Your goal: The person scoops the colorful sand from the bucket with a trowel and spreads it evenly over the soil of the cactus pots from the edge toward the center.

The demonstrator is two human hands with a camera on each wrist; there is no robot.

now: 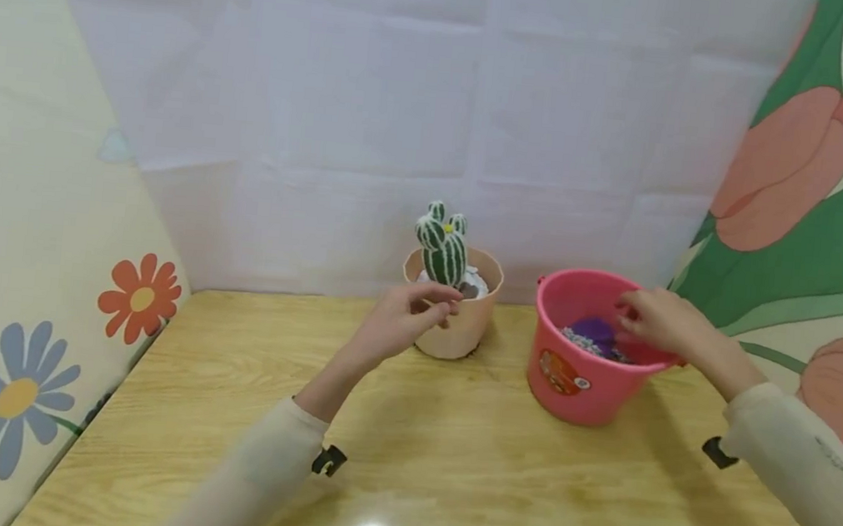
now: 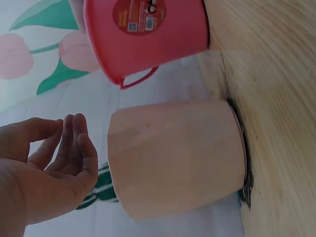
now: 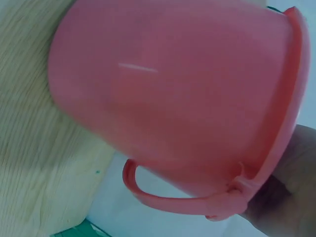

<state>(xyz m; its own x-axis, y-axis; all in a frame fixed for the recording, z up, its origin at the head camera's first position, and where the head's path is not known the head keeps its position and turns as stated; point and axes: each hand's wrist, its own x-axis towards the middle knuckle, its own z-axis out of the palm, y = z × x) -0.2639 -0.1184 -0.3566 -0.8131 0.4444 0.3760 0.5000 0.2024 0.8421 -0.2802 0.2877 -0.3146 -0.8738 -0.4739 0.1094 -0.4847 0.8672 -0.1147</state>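
My left hand (image 1: pixel 417 317) hovers in front of the pale orange pot (image 1: pixel 453 333), its fingers loosely bent. In the left wrist view nothing shows between thumb and fingers of that hand (image 2: pixel 54 168). A green cactus with white stripes (image 1: pixel 443 252) stands in the pot among white and grey pieces. My right hand (image 1: pixel 660 321) reaches over the rim into the pink bucket (image 1: pixel 583 394), fingers bent downward. Inside the bucket lie a purple thing (image 1: pixel 596 330) and small greyish-white bits (image 1: pixel 580 341). In the right wrist view the bucket wall hides the right fingertips; I cannot tell whether they hold anything.
Both containers stand on a wood-grain table (image 1: pixel 449 466), near its back edge. Behind them hangs a white cloth (image 1: pixel 366 124). Flower-patterned cloths flank the table left and right. The bucket's handle (image 3: pixel 168 202) hangs down at its side.
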